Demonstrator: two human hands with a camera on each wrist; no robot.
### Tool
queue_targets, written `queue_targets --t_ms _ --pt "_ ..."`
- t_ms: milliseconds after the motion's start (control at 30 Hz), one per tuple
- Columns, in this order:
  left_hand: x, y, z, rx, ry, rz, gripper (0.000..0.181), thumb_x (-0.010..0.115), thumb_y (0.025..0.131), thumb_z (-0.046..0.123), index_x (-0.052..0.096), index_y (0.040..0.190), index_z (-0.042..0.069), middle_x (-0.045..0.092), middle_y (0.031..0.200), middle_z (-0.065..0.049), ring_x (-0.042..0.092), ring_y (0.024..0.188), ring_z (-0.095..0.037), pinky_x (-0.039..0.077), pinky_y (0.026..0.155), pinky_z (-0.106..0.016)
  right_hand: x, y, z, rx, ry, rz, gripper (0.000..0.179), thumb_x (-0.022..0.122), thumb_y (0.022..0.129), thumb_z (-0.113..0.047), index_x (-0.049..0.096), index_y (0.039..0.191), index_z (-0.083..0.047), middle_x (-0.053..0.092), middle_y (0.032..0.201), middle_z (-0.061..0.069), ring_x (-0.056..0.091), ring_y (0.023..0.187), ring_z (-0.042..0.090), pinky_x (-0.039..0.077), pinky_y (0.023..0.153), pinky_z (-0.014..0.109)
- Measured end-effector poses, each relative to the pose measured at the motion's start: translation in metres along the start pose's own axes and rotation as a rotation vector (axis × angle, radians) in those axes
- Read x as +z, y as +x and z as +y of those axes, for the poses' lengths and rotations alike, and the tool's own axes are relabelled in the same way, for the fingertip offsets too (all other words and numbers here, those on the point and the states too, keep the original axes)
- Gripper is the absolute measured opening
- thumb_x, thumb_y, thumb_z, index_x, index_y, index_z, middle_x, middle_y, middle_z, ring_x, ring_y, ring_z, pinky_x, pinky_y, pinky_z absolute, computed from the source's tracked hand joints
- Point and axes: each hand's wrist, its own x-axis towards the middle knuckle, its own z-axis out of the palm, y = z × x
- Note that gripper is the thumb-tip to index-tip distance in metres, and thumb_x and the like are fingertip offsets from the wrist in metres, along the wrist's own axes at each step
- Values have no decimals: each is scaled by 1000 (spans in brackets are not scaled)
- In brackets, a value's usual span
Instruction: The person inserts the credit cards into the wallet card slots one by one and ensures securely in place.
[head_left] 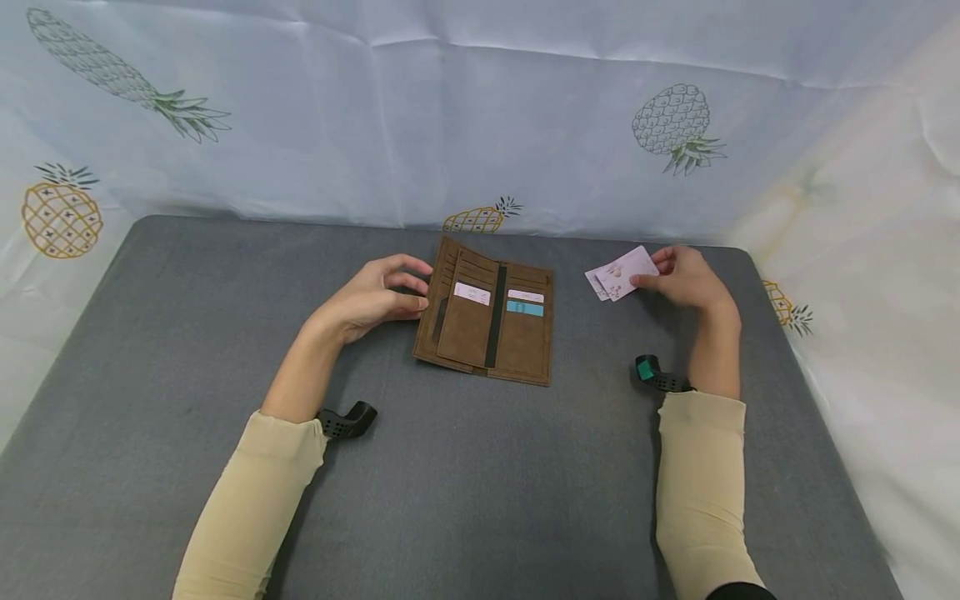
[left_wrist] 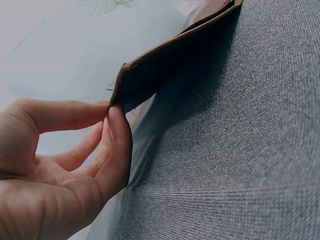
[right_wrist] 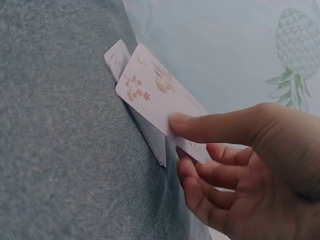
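Note:
A brown wallet [head_left: 465, 333] lies spread wide on the table, its left side raised a little. Pink-and-white cards [head_left: 472, 292] and a blue card [head_left: 525, 308] show in its slots. The left hand [head_left: 378, 292] pinches the wallet's left edge between thumb and finger; the left wrist view shows the wallet's corner [left_wrist: 125, 82] at the fingertips. To the right of the wallet, the right hand [head_left: 686, 279] pinches a pink card [right_wrist: 152, 90] with a floral print, tilted up off the table. Behind it another pink card [right_wrist: 116, 59] is partly hidden.
The grey cloth-covered table [head_left: 480, 500] ends at a white curtain [head_left: 525, 108] printed with pineapples, close behind the wallet and cards. Black wrist mounts [head_left: 348, 421] stick out from both sleeves above the tabletop.

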Motion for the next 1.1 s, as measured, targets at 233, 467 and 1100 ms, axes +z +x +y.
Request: queue_targets --t_ms 233,467,1100 --pt "0 0 0 -1 3 -2 52 67 101 -6 50 150 4 61 115 -5 68 96 -16 62 91 -28 1 1 -4 -59 210 32 47 62 109 -8 45 147 15 71 120 18 65 79 -3 60 74 15" --pt "0 0 0 -7 3 2 52 68 101 -6 50 149 4 61 113 -5 68 96 -16 62 90 -29 11 2 -27 -130 376 144 44 63 109 -11 49 146 7 68 90 -22 71 78 1 62 78 16" --pt "2 -1 3 4 5 -2 52 67 102 -5 50 149 7 62 112 -4 68 96 -16 62 91 -30 73 10 -110 -296 582 88 34 61 106 1 53 139 8 69 97 2 72 78 7 64 80 27"
